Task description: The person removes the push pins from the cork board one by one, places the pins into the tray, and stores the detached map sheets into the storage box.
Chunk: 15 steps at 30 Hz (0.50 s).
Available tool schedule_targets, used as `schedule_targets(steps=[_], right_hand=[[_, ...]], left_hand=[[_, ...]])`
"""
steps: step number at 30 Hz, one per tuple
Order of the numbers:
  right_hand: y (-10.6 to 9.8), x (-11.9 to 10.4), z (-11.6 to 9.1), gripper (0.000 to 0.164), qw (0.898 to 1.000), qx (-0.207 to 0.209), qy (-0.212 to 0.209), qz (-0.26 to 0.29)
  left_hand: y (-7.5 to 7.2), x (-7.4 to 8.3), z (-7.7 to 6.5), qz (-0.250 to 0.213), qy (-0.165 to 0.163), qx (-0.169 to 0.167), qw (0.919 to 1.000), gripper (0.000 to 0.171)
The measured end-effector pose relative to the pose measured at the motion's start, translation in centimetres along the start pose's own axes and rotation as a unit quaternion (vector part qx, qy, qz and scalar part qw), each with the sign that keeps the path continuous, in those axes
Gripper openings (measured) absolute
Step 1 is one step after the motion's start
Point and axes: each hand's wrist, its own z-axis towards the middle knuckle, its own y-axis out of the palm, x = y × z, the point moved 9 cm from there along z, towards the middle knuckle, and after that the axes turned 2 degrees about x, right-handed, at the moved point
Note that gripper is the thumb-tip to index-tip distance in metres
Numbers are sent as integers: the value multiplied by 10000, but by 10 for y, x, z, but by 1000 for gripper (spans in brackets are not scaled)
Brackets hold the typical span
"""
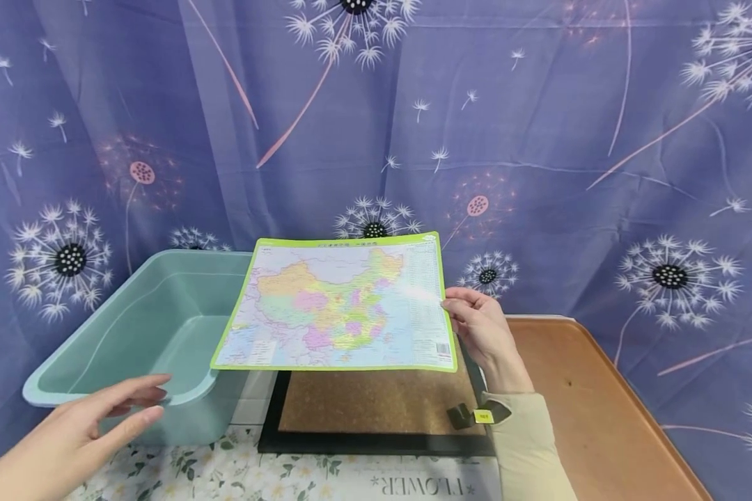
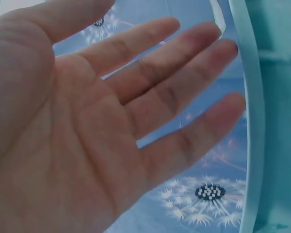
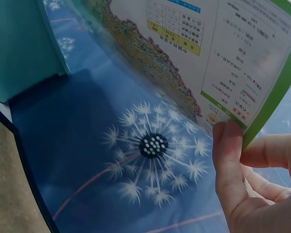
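A printed map sheet [image 1: 332,306] with a bright green border is held up over a brown board with a black frame [image 1: 376,403]. My right hand [image 1: 482,334] pinches its right edge between thumb and fingers. The right wrist view shows the sheet's other side [image 3: 184,53], printed with tables and text, and the right fingers [image 3: 229,160] at its green edge. My left hand [image 1: 94,431] is spread with nothing in it, in front of the teal plastic tub [image 1: 194,417]. In the left wrist view, the left palm [image 2: 102,111] faces the camera beside the tub's rim [image 2: 252,116].
To the right lies a brown tray or board [image 1: 576,390] with a raised edge. A floral cloth printed with "FLOWER" [image 1: 288,480] covers the table front. Behind everything hangs a purple-blue dandelion curtain [image 1: 539,139].
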Motion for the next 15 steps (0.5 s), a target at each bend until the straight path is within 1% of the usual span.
schedule_targets(steps=[1, 4, 6, 9, 11, 13, 15], right_hand=[[3, 0, 1, 11, 10000, -18, 5, -31], [14, -1, 3, 11, 10000, -37, 38, -68], [22, -1, 5, 12, 9999, -63, 47, -92], [34, -2, 7, 13, 9998, -73, 44, -153], [42, -3, 9, 15, 9997, -79, 57, -202], [50, -3, 10, 16, 9997, -83, 76, -227], [57, -3, 12, 16, 9997, -72, 85, -240]], left_hand=[[-4, -1, 0, 74, 58, 160, 9998, 47], [-13, -6, 0, 155, 140, 497, 9985, 41], [-17, -9, 1, 156, 143, 580, 9981, 39], [-20, -16, 6, 238, 81, 674, 9974, 40], [-22, -20, 9, 283, 31, 670, 9973, 41], [-23, -22, 13, 349, 31, 695, 9970, 36], [-23, -24, 16, 375, 103, 699, 9968, 28]])
